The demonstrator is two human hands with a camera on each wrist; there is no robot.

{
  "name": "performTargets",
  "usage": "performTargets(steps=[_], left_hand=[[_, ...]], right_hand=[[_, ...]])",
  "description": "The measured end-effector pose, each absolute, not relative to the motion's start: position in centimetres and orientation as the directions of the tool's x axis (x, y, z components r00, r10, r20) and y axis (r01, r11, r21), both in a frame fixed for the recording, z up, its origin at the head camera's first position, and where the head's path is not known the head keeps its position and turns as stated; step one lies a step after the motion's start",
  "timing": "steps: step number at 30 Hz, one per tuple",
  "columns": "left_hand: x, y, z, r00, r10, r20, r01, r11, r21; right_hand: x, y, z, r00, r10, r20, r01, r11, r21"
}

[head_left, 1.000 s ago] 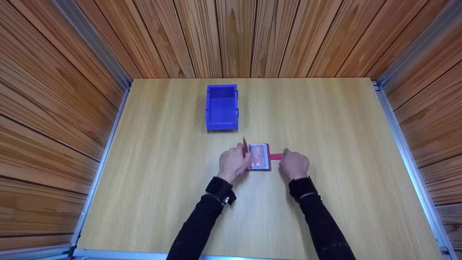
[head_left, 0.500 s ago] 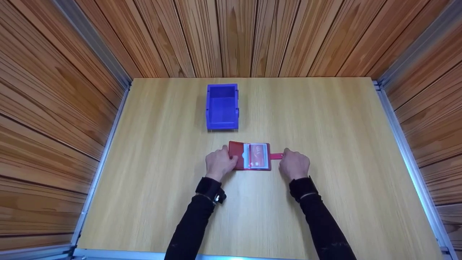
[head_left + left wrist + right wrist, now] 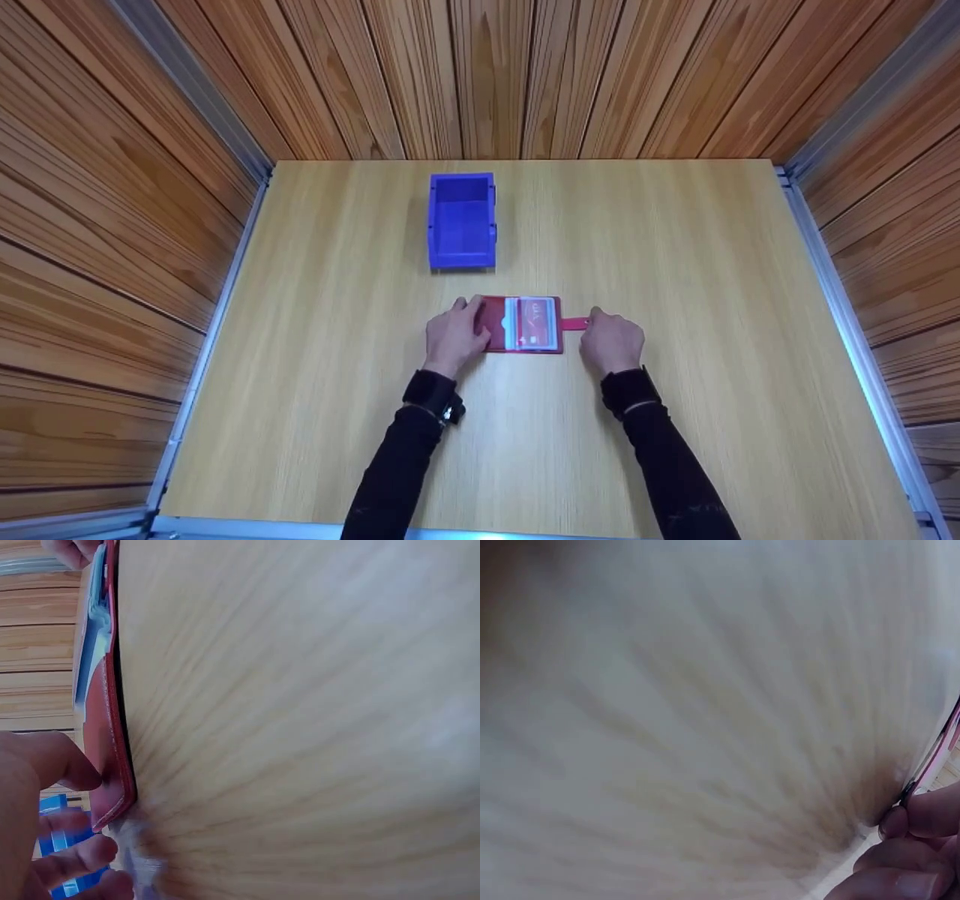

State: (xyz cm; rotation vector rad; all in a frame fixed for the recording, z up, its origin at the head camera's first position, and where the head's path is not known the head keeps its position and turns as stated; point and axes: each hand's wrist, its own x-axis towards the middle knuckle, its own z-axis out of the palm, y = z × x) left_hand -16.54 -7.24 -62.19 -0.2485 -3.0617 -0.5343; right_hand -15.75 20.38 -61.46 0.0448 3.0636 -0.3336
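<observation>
A red card holder [image 3: 494,324] lies opened out on the table, with clear plastic card sleeves [image 3: 531,324] over its right half. A narrow pink-red strap [image 3: 574,324] sticks out from its right side. My left hand [image 3: 454,334] is at the left cover; in the left wrist view its thumb [image 3: 79,769] touches the cover's inner face while the other fingers [image 3: 82,855] spread past the edge. My right hand [image 3: 613,341] pinches the strap's end between thumb and finger, shown at the lower right of the right wrist view.
A blue plastic bin [image 3: 462,225] stands behind the card holder, toward the back of the wooden table [image 3: 712,285]. Wood-plank walls [image 3: 487,75] with metal rails [image 3: 862,360] enclose the table at the back and both sides.
My left hand has moved left, laying the card holder's raised left cover down flat, and its fingers have since spread. My right hand has stayed in place on the strap.
</observation>
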Motion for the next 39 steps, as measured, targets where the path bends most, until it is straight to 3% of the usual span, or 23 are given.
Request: performTargets(steps=[9,14,20,24,39], left_hand=[[-16.4,-7.9,-62.1,-0.971,0.232,0.066,0.24,0.914,0.327],[-16.3,-8.0,-62.2,-0.969,0.237,0.071,0.247,0.91,0.333],[-16.4,-8.1,-62.2,-0.972,0.229,0.054,0.234,0.91,0.342],[-16.3,-8.1,-62.3,-0.971,0.232,0.052,0.236,0.909,0.345],[-16.3,-8.0,-62.5,-0.973,0.223,0.05,0.226,0.907,0.356]], right_hand=[[-15.6,20.2,-61.5,-0.998,0.044,0.033,0.035,0.972,-0.234],[-15.7,19.6,-60.9,-0.99,-0.071,0.119,-0.106,0.941,-0.321],[-16.0,18.9,-60.1,-0.956,-0.286,-0.063,-0.246,0.901,-0.358],[-16.1,19.0,-60.1,-0.94,-0.306,-0.149,-0.241,0.908,-0.344],[-16.5,19.7,-60.9,-0.916,-0.335,-0.222,-0.253,0.91,-0.329]])
